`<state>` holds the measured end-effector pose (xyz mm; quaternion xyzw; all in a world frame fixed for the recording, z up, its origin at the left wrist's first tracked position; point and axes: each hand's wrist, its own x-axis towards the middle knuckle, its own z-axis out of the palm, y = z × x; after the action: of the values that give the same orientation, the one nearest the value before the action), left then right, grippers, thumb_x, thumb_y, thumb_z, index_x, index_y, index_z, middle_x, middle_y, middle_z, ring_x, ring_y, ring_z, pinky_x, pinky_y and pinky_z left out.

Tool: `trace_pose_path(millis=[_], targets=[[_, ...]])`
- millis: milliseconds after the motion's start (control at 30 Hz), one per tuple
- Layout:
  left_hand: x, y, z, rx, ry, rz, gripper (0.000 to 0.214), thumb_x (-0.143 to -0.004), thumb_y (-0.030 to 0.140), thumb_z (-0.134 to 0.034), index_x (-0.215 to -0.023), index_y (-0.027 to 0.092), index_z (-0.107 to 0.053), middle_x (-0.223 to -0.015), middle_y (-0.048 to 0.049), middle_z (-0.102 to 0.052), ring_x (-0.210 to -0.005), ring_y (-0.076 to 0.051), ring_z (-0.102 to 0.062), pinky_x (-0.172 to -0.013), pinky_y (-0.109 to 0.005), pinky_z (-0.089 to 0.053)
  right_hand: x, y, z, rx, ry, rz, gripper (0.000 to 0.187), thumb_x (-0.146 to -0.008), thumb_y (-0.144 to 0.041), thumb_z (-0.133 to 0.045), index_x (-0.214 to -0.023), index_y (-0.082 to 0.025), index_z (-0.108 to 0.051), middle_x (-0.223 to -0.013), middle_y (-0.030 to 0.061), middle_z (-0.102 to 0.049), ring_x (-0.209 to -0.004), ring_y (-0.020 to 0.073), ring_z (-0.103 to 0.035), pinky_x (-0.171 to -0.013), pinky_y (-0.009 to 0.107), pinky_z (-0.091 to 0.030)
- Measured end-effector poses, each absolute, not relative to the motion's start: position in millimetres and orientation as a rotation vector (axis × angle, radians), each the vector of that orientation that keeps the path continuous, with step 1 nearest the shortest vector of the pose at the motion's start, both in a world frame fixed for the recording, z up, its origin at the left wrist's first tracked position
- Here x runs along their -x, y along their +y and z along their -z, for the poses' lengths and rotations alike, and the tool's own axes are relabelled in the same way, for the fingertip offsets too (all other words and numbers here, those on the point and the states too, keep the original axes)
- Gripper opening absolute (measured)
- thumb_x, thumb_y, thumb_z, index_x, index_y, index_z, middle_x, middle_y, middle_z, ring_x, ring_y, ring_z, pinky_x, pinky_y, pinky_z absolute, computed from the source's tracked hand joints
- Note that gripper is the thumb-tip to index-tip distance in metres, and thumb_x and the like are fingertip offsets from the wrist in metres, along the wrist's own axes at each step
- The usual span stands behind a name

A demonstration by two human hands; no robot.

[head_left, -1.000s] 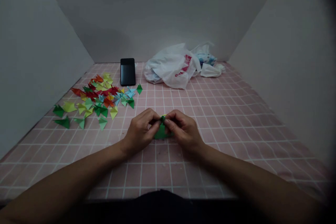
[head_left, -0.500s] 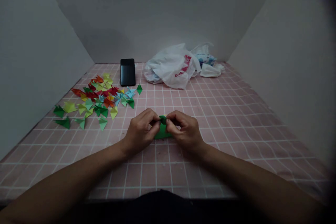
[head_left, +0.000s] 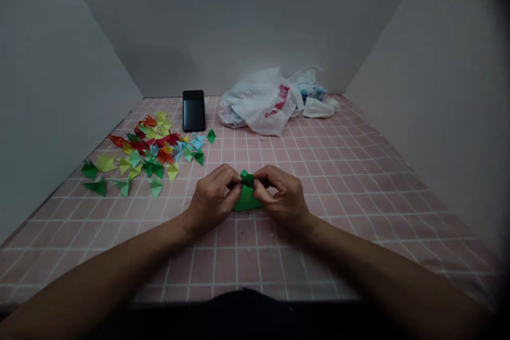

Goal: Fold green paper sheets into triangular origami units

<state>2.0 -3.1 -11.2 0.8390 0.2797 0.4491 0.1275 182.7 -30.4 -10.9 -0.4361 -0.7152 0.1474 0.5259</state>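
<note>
A small piece of green folded paper rests low over the pink checked tablecloth, pinched from both sides. My left hand grips its left part with curled fingers. My right hand pinches the top fold between thumb and forefinger. The fingertips of both hands meet over the paper's upper edge, and part of the paper is hidden under them.
A scatter of several folded paper triangles in red, yellow, green and blue lies at the left. A black phone stands against the back wall. White plastic bags lie at the back. Grey walls enclose the table on three sides.
The hands stay in place; the fingers have shifted slightly on the green paper's top fold.
</note>
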Motion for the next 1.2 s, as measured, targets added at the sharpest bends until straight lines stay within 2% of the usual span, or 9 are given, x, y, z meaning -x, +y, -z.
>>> trace_pose_path(millis=[100,200,333,500,600,733,833,967,1200], targets=[[-1.8,-2.8,11.4,-2.395,0.805,-1.332,0.017,-0.088,0.001,-0.059,-0.086,0.018,-0.058,-0.082,-0.0030,-0.065,-0.075,-0.015,-0.064,-0.069,-0.027,-0.051,-182.8,-29.3,10.7,1.116,-1.572,-0.547,0.012,-0.085,-0.017,-0.056,-0.073,-0.020,-0.059,-0.065,-0.0006,-0.060,-0.059,0.0126,-0.055,-0.055,0.026,-0.041],[-1.2,-1.2,12.6,-2.320,0.794,-1.387,0.017,-0.088,0.001,-0.061,-0.088,0.019,-0.060,-0.086,-0.0034,-0.067,-0.080,-0.015,-0.067,-0.071,-0.027,-0.053,-182.5,-27.7,11.0,1.178,-1.311,-0.938,0.011,-0.084,-0.026,-0.059,-0.075,-0.020,-0.058,-0.061,-0.0022,-0.060,-0.055,0.0126,-0.056,-0.054,0.026,-0.043],[0.0,2.9,14.8,-2.341,0.789,-1.428,0.019,-0.088,0.001,-0.062,-0.089,0.019,-0.060,-0.089,-0.0034,-0.068,-0.085,-0.016,-0.068,-0.074,-0.027,-0.054,-181.5,-26.3,12.1,1.143,-1.078,-1.272,0.017,-0.084,-0.034,-0.064,-0.077,-0.019,-0.058,-0.068,-0.0012,-0.065,-0.053,0.0109,-0.058,-0.053,0.024,-0.043],[0.7,4.7,14.2,-2.480,0.802,-1.384,0.019,-0.089,0.001,-0.060,-0.090,0.019,-0.059,-0.087,-0.0035,-0.066,-0.084,-0.016,-0.066,-0.074,-0.027,-0.054,-181.5,-26.9,12.6,1.018,-1.169,-1.252,0.027,-0.086,-0.045,-0.070,-0.083,-0.020,-0.059,-0.072,-0.0021,-0.061,-0.057,0.0111,-0.057,-0.056,0.026,-0.043],[0.7,4.1,14.4,-2.503,0.771,-1.350,0.018,-0.090,0.001,-0.060,-0.091,0.018,-0.058,-0.088,-0.0042,-0.066,-0.084,-0.015,-0.066,-0.074,-0.027,-0.054,-183.1,-27.3,13.1,0.955,-1.333,-1.118,0.020,-0.082,-0.036,-0.076,-0.087,-0.021,-0.063,-0.076,-0.0015,-0.060,-0.066,0.0127,-0.056,-0.060,0.027,-0.044],[0.6,4.0,16.0,-2.461,0.729,-1.347,0.018,-0.090,0.000,-0.061,-0.092,0.018,-0.059,-0.089,-0.0044,-0.066,-0.084,-0.015,-0.066,-0.075,-0.027,-0.053,-185.9,-28.2,13.6,0.961,-1.521,-0.914,0.005,-0.090,-0.026,-0.066,-0.088,-0.022,-0.066,-0.082,0.0019,-0.062,-0.076,0.0157,-0.058,-0.066,0.030,-0.045],[0.3,3.8,16.1,-2.434,0.706,-1.344,0.018,-0.089,0.001,-0.061,-0.092,0.018,-0.060,-0.088,-0.0041,-0.066,-0.083,-0.015,-0.066,-0.074,-0.027,-0.053,-186.1,-29.7,12.2,0.973,-1.560,-0.894,0.007,-0.091,-0.024,-0.063,-0.085,-0.021,-0.064,-0.077,0.0013,-0.060,-0.072,0.0153,-0.057,-0.063,0.029,-0.044],[0.1,3.2,14.5,-2.421,0.722,-1.359,0.018,-0.089,0.001,-0.062,-0.091,0.019,-0.060,-0.088,-0.0038,-0.066,-0.083,-0.016,-0.066,-0.074,-0.027,-0.053,-184.1,-31.3,9.5,0.992,-1.446,-1.055,0.011,-0.091,-0.028,-0.061,-0.083,-0.021,-0.057,-0.067,-0.0024,-0.056,-0.060,0.0124,-0.052,-0.056,0.027,-0.042],[-0.4,2.7,13.3,-2.451,0.704,-1.392,0.018,-0.090,0.003,-0.062,-0.089,0.020,-0.057,-0.087,-0.0030,-0.066,-0.082,-0.015,-0.066,-0.073,-0.027,-0.054,-182.4,-24.7,10.7,1.060,-1.161,-1.211,0.017,-0.087,-0.035,-0.061,-0.081,-0.022,-0.052,-0.057,-0.0046,-0.059,-0.052,0.0118,-0.055,-0.053,0.025,-0.042]])
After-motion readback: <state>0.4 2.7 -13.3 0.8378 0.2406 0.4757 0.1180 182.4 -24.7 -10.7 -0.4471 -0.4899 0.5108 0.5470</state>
